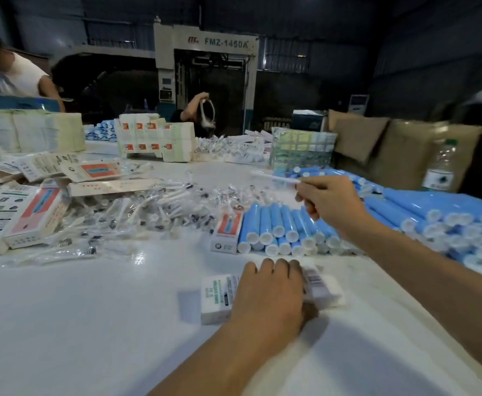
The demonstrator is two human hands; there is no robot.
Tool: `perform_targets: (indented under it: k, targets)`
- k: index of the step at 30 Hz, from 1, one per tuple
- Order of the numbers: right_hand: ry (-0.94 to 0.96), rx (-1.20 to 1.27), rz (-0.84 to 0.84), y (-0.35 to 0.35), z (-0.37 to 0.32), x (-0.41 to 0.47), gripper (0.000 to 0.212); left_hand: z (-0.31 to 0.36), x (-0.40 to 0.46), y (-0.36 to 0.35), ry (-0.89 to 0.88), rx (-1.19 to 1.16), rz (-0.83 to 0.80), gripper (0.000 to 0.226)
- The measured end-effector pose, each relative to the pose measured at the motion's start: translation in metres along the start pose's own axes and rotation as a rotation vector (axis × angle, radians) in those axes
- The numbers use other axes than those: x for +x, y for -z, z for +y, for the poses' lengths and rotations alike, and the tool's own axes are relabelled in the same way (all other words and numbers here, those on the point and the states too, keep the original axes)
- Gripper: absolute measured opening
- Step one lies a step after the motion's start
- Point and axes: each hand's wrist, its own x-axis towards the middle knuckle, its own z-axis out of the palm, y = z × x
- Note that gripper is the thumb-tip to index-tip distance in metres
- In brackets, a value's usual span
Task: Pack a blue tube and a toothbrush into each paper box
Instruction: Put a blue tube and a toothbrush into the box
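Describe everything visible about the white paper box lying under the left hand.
The white rectangular paper box lies flat on the white table, near the front edge and nearer the camera than the row of blue tubes. Green and dark print covers its left part; a barcode label shows at its right end, which looks blurred and pale. The left hand rests on its middle, fingers curled over the far edge, hiding that part. Whether either end flap is open cannot be told.

left hand (268, 292): palm down, fingers curled over box edge | right hand (331, 201): raised, fingertips pinching toothbrush
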Motion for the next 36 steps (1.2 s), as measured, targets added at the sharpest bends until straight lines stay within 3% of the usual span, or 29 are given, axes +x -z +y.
perform_targets:
  k: [1,4,9,18,23,29,34,36]
  targets:
    - [-0.054,0.120,0.030,0.019,0.005,-0.018,0.024,-0.001,0.000,0.003,0.104,-0.034,0.029,0.060]
    - [-0.229,0.363,0.092,0.062,0.027,-0.068,0.024,0.005,-0.001,0.008,0.092,-0.008,0.040,0.068]
    - [-0.426,0.528,0.120,0.083,0.058,-0.102,0.023,-0.002,0.001,0.008,0.166,0.036,0.083,0.075]
    - [-0.393,0.261,0.016,0.075,0.065,-0.104,0.028,0.002,0.001,0.008,0.210,0.059,0.155,0.081]
    - [-0.229,0.120,-0.013,0.050,0.052,-0.115,0.022,0.012,0.002,0.006,0.142,0.082,0.164,0.079]
    - [-0.193,0.107,0.132,0.034,0.043,-0.121,0.017,0.018,0.002,0.008,0.123,0.077,0.173,0.085]
    - [-0.073,-0.078,-0.018,0.030,0.036,-0.125,0.019,0.015,0.001,0.009,0.164,0.067,0.210,0.077]
    - [-0.003,-0.103,0.097,0.034,0.034,-0.126,0.023,0.011,0.002,0.009,0.208,0.044,0.234,0.073]
